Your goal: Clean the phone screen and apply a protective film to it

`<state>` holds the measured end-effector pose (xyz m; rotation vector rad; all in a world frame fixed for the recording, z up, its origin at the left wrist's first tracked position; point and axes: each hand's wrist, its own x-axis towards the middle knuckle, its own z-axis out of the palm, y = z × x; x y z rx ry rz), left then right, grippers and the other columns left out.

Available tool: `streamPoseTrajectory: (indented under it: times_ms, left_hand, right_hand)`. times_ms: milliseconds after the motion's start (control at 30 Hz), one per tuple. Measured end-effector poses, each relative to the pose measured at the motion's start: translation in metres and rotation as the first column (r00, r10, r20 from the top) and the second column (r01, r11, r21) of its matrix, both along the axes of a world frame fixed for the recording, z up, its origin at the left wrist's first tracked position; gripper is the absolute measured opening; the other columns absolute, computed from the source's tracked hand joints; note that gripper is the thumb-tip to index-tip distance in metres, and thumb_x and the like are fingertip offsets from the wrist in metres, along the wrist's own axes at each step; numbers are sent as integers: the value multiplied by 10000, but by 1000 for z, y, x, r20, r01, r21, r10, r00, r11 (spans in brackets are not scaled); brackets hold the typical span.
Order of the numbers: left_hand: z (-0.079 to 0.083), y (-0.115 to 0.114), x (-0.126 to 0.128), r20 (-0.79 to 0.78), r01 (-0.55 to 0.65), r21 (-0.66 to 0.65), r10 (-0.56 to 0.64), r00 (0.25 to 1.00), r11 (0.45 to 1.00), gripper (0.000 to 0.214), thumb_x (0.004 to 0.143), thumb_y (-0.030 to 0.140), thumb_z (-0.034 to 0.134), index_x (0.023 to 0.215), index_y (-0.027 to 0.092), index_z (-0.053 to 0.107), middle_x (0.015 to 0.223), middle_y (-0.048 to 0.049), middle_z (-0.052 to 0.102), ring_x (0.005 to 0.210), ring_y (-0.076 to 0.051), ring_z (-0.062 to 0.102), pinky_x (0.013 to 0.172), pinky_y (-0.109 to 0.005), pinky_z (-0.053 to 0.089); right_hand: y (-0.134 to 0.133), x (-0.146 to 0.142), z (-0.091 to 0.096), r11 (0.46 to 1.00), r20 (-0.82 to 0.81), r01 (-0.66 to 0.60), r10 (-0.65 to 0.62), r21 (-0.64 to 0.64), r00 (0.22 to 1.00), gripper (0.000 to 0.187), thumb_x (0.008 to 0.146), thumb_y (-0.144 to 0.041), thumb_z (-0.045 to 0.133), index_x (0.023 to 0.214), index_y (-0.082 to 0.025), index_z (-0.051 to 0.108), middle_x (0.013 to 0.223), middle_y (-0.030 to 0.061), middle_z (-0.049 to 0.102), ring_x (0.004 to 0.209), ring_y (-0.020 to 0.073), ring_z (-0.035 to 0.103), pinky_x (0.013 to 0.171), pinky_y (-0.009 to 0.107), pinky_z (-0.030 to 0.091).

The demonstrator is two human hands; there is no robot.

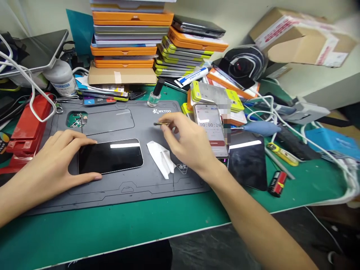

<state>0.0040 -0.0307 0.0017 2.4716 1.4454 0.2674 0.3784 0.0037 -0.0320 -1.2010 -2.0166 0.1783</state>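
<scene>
A smartphone (112,157) with a dark glossy screen lies flat on the grey work mat (112,193). My left hand (63,157) grips its left end, thumb along the near edge and fingers at the far edge. Above the mat, to the right of that phone, my right hand (188,138) pinches a small thin dark piece (158,123) with a brownish tint; its kind is unclear. A crumpled white wipe (161,159) lies between the phone and my right hand. Small metal parts (77,120) sit in the mat's recess at the far left.
A propped phone (209,127) shows a running timer, with a dark tablet-like panel (247,161) beside it. A small glass bottle (154,94) stands at the mat's far edge. Orange cases (126,18) are stacked behind. A red holder (30,127) is at left, a blue air blower (261,127) at right.
</scene>
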Motion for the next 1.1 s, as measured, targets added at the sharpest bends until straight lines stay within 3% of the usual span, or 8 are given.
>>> streamPoseTrajectory:
  times_ms: [100,233,300,433,600,733,967,1100]
  left_hand:
    - [3,0,1,20,-50,-36,50,999,998,940,930,1055,561,1442,273,664,1465,-126,634,1373,-420,646,1229,-661,556]
    - [0,-1,-2,44,-71,-34,73,996,997,863,931,1007,638,1451,318,664,1501,-90,617,1400,-411,644,1263,-611,554]
    - [-4,0,-5,69,-66,-27,68,995,997,847,915,996,668,1450,340,669,1495,-83,632,1404,-406,643,1283,-584,545]
    - [-7,6,-5,97,-44,-57,49,994,997,916,853,1025,694,1385,281,731,1441,-139,686,1406,-432,634,1251,-612,555]
    - [-8,10,-4,107,-18,-114,31,994,993,961,853,1012,712,1430,244,731,1463,-153,683,1418,-422,609,1271,-642,511]
    - [-9,10,-3,103,4,-116,8,995,993,1011,854,1025,686,1463,219,716,1472,-165,676,1427,-424,605,1266,-624,506]
    - [-5,9,-1,165,-78,-35,83,983,996,662,1143,736,304,1254,255,745,1369,-122,787,1367,-334,686,1223,-506,527]
    - [2,7,-2,127,-184,32,179,976,982,578,1160,657,259,1105,273,688,1230,-108,846,1237,-318,758,1017,-426,565]
  right_hand:
    - [5,7,-6,999,143,24,-18,-40,990,134,1105,-191,585,1133,-236,707,1087,97,813,953,277,767,872,455,615]
    - [5,13,3,999,202,10,-18,41,979,132,1149,-245,615,1201,-236,736,1297,154,773,1198,342,757,1035,543,621]
    - [0,15,13,997,215,-75,66,30,974,163,1184,-290,608,1237,-233,752,1290,145,780,1199,332,762,1024,529,633]
    - [-26,13,22,972,318,-196,229,-132,920,300,1203,-469,642,1261,-205,771,1224,129,815,1131,320,788,948,498,666]
    - [-69,-3,2,999,372,-37,45,-29,927,399,1225,-456,585,1479,-178,716,1451,211,778,1226,361,791,954,538,684]
    - [-91,-16,-15,993,241,82,-100,83,965,350,1216,-444,611,1438,-222,767,1358,172,818,1193,340,795,983,524,675]
    - [-79,-33,-21,983,199,126,-151,132,968,290,1204,-320,628,1091,-241,883,1017,93,862,957,272,795,867,440,659]
    - [-86,-57,-16,987,208,102,-127,127,970,297,1217,-302,604,1228,-222,890,1239,128,901,1139,283,848,1009,463,686]
